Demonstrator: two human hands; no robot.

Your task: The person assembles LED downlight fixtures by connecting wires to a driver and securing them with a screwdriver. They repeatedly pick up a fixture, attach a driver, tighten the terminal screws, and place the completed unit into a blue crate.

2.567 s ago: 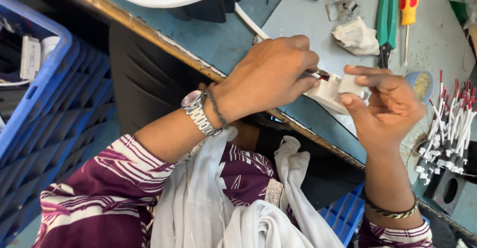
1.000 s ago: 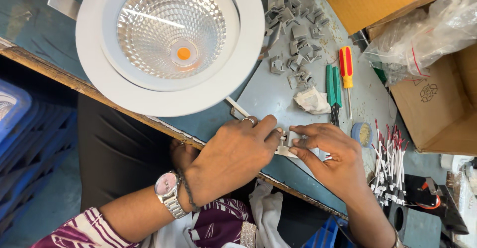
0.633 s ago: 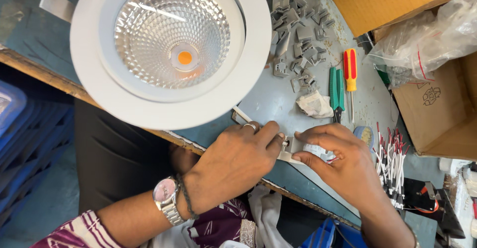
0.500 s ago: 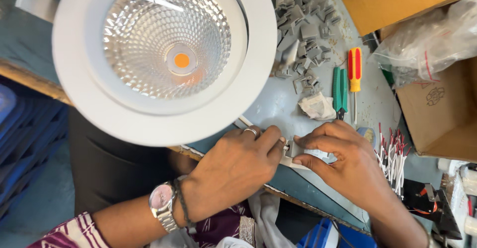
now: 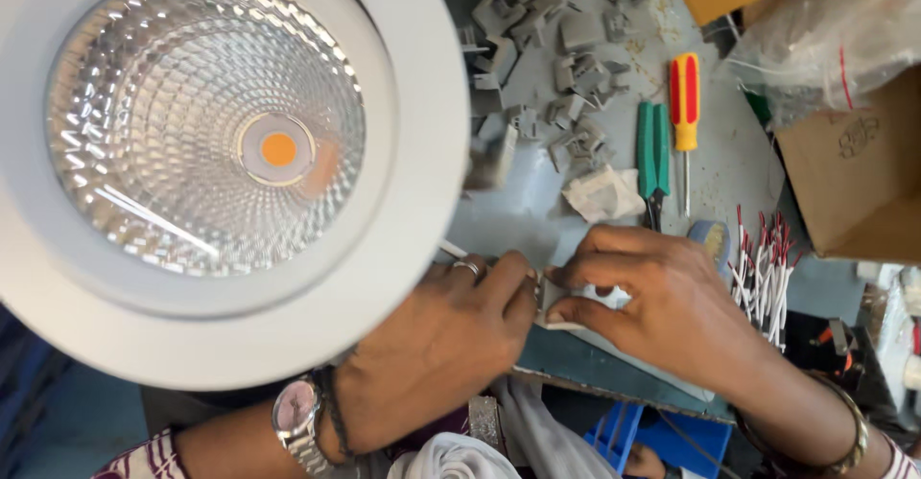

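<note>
Both hands pinch a small white plastic block (image 5: pixel 566 302) at the bench's near edge, mid-assembly.

Left hand (image 5: pixel 441 345) presses it from 9 o'clock, right hand (image 5: pixel 662 306) clamps it from 3 o'clock; the next move likely calls for steady fingertip alignment. Round white recessed downlight (image 5: pixel 221 163) at 10 o'clock, grey plastic clips (image 5: pixel 556 47) at 12, green-handled pliers (image 5: pixel 652 148) and red-yellow screwdriver (image 5: pixel 683 100) at 1.

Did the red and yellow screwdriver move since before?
No. The red and yellow screwdriver still lies just right of the green-handled pliers; only the camera shifted.

Both hands (image 5: pixel 566 321) pinch a small white part (image 5: pixel 554 302); round downlight (image 5: pixel 211 163) beside them.
</note>
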